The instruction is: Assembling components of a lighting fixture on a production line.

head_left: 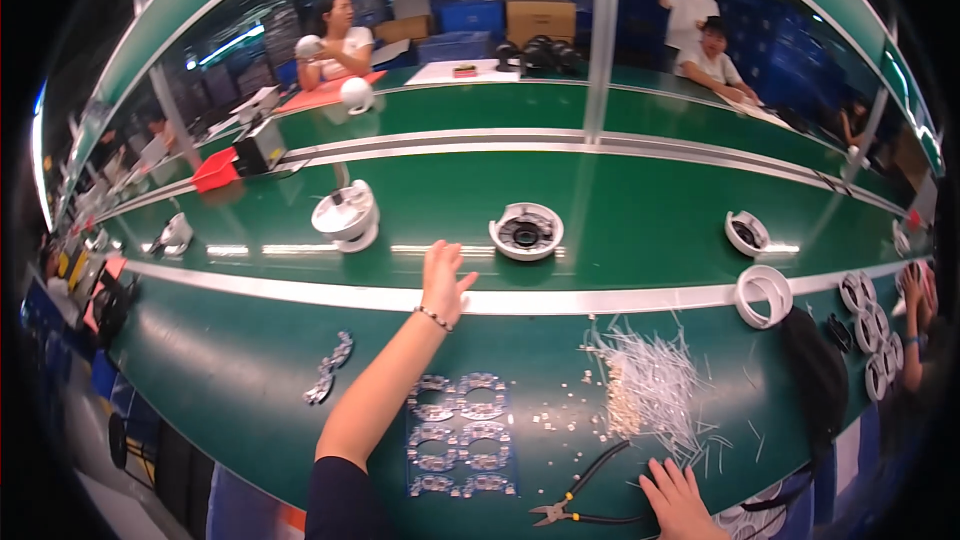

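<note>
Green and smooth, the worktop (230,320) runs across the front, and a pale rail (580,301) parts it from a long green strip (430,185) behind. At the left, a tilted white round plastic case (348,218) sits on that strip, and nearer lies a short curvy blue circuit piece (328,368). Next comes the person's left hand (443,285), stretched out past the rail, its fingers spread and its grip loose with nothing in it. A flat blue sheet of ring-shaped circuit boards (462,432) lies nearer the person. Just right of that hand, but not touching it, a round white plastic shell with a black middle (526,232) sits on the strip. I think the step in hand is reaching for a part there, maybe this shell, but I cannot be sure. If so, the next move calls for going a bit right and closing the fingers on the white rim. Farther right, cutters with black and yellow handles (562,510) lie open beside tiny cream bits (622,402) and a messy heap of thin, see-through sticks (660,390). The right hand (682,500) is spread near the handles, its grip empty too; I cannot tell if it touches them. Last come a small white cup with a dark inside (747,232) on the strip and an open white ring (782,285) at the rail.
</note>
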Tool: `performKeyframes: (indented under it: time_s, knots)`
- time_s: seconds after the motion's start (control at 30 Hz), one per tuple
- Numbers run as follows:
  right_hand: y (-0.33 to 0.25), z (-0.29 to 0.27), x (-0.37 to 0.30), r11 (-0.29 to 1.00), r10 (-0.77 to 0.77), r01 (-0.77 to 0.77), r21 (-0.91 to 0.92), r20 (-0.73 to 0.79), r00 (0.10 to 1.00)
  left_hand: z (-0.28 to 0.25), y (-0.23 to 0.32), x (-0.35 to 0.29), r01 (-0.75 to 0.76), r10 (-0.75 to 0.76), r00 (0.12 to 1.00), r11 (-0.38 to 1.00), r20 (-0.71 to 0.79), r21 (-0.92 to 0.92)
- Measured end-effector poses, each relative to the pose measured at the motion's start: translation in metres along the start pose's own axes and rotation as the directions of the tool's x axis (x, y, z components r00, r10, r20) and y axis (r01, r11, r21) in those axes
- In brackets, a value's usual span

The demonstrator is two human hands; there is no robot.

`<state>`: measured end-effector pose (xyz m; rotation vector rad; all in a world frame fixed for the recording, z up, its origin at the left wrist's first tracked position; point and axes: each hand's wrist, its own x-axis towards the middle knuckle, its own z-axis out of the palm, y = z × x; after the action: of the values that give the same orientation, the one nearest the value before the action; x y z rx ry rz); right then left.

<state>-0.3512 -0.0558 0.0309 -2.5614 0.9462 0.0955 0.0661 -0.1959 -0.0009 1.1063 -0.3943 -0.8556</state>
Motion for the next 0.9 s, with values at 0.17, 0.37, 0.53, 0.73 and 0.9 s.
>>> performKeyframes:
  time_s: [0.17,0.37,0.53,0.73,0.9]
  knots:
    - [-0.003,-0.003,0.004,0.996,-0.066,0.072,0.054,-0.106,0.992,-0.02,0.013,-0.023,-0.009,0.01,1.0,0.999,0.022,-0.051]
    - [0.009,0.01,-0.002,0.987,-0.143,0.133,-0.086,-0.122,0.982,-0.014,0.01,-0.037,0.023,-0.014,0.996,0.994,0.086,-0.109]
    - [0.017,0.02,-0.003,0.981,-0.156,0.134,-0.139,-0.16,0.975,0.013,-0.001,-0.047,0.039,-0.03,0.996,0.994,0.086,-0.105]
    - [-0.004,0.008,0.012,0.974,-0.224,0.213,-0.08,-0.189,0.956,-0.006,0.029,-0.055,-0.105,0.123,0.976,0.988,0.177,-0.11]
    - [0.011,0.001,0.033,0.961,-0.271,0.271,-0.054,-0.002,0.962,0.009,0.008,-0.056,-0.033,0.052,0.983,0.993,0.176,-0.112]
